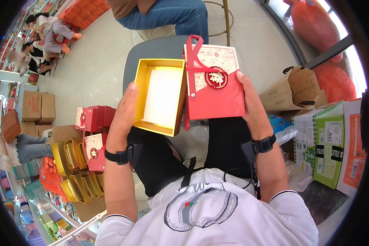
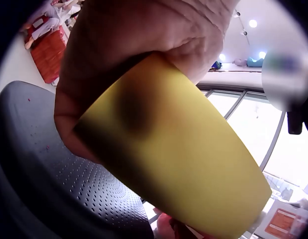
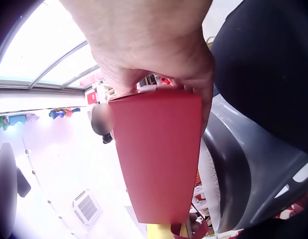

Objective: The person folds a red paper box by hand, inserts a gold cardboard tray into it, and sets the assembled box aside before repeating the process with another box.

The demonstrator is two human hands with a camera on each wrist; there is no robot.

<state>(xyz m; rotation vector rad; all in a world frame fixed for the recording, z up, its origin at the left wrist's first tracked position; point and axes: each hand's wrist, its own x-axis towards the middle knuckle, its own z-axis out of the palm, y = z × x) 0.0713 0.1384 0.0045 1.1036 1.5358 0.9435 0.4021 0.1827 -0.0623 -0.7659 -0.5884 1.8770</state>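
Note:
In the head view my left hand (image 1: pixel 126 107) grips the left side of an open yellow box (image 1: pixel 178 96) with a white inside bottom. My right hand (image 1: pixel 252 100) holds a red box (image 1: pixel 217 102) by its right side; it has a patterned cream panel, a round emblem (image 1: pixel 216 77) and a red ribbon (image 1: pixel 194 41). The two boxes are side by side above the lap. In the left wrist view the yellow box's side (image 2: pixel 188 159) lies against the left hand (image 2: pixel 144 35). The right wrist view shows the right hand (image 3: pixel 149 45) round the red box's end (image 3: pixel 159 154).
A grey chair (image 1: pixel 137 53) stands in front, with a seated person in jeans (image 1: pixel 168 16) beyond. To the left are stacked yellow trays (image 1: pixel 76 186), red boxes (image 1: pixel 95 119) and cartons (image 1: pixel 32 105). At the right stand a paper bag (image 1: pixel 281 92) and a green package (image 1: pixel 329 143).

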